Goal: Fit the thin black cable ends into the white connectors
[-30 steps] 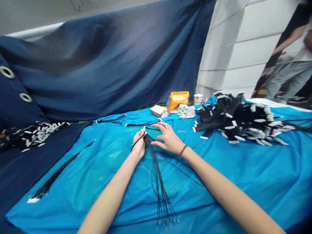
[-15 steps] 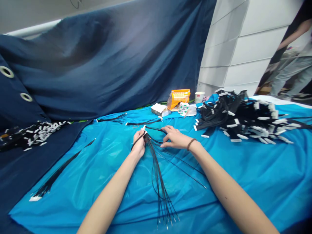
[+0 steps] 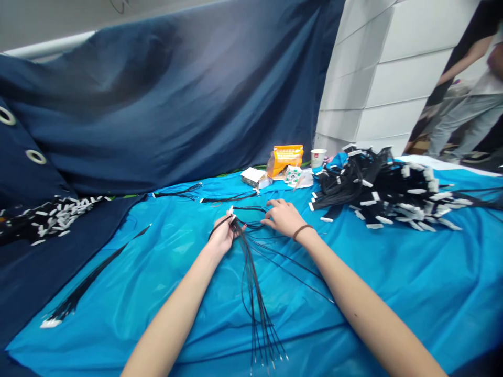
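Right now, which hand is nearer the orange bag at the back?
Right. The right hand lies just in front of the orange bag; the left hand, gripping the black wire bundle, sits farther left and nearer the person.

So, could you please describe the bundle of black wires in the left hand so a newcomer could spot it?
On the bright blue sheet, look at the middle, where the left hand grips the wire bundle. Unlike the tagged heap at right, it fans toward the viewer.
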